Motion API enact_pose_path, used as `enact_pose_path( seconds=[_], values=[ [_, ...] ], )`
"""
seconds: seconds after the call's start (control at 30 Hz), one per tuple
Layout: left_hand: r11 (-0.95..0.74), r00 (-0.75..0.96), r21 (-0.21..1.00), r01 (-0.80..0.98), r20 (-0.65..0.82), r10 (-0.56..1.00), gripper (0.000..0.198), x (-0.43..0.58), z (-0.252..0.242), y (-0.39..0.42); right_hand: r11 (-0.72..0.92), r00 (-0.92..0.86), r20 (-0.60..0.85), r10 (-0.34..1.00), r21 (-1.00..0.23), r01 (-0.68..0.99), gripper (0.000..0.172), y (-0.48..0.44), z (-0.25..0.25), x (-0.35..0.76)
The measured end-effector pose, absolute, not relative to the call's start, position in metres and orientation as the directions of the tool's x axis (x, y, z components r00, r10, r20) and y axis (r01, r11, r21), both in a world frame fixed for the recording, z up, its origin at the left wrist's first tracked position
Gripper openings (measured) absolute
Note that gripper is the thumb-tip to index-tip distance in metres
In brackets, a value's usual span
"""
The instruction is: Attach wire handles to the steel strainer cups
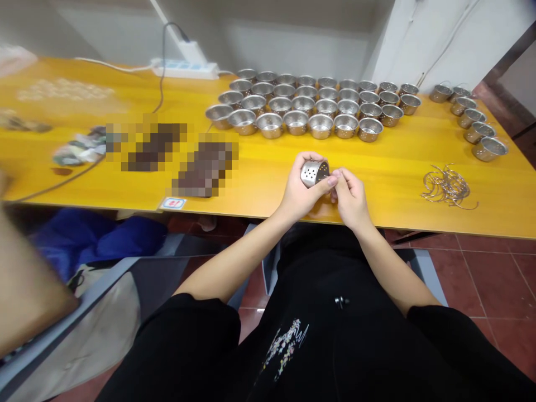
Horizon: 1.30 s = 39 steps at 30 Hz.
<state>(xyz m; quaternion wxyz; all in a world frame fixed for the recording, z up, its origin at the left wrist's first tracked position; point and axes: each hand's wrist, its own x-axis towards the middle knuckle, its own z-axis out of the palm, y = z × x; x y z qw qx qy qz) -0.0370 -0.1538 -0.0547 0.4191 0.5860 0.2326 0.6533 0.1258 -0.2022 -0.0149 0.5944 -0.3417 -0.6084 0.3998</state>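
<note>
A small perforated steel cup (310, 173) lies tilted on its side in my left hand (302, 192), whose fingers wrap round it. Its open mouth faces right. My right hand (350, 196) is closed in a pinch at the cup's rim, on what looks like a thin wire handle, mostly hidden by the fingertips. The left thumb reaches across to the same spot. Both hands are just above the table's front edge. To the right lies a tangled pile of curved wire handles (447, 185).
Rows of steel cups (296, 123) stand at the back of the yellow table (393, 184). Several cups with wire handles (479, 132) line the right end. Left are pixelated dark objects (205, 168), a power strip (186, 69) and cables. Another person's arm (29, 279) is at far left.
</note>
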Motion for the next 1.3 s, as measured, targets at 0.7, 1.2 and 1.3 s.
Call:
enact_pose_path(
  seconds=[0.7, 1.2, 1.3],
  values=[
    [-0.601, 0.042, 0.786, -0.148, 0.612, 0.79, 0.106, -0.044, -0.056, -0.15, 0.462, -0.161, 0.456, 0.875, -0.887, -0.002, 0.089, -0.207, -0.002, 0.126],
    [-0.58, 0.078, 0.786, -0.212, 0.605, 0.792, 0.099, -0.041, -0.052, -0.149, 0.455, -0.14, 0.456, 0.879, -0.89, -0.039, 0.087, -0.208, -0.004, 0.126],
    [-0.582, 0.061, 0.782, -0.223, 0.607, 0.793, 0.095, -0.04, -0.054, -0.148, 0.455, -0.156, 0.453, 0.878, -0.89, -0.024, 0.086, -0.207, -0.004, 0.127]
  ],
)
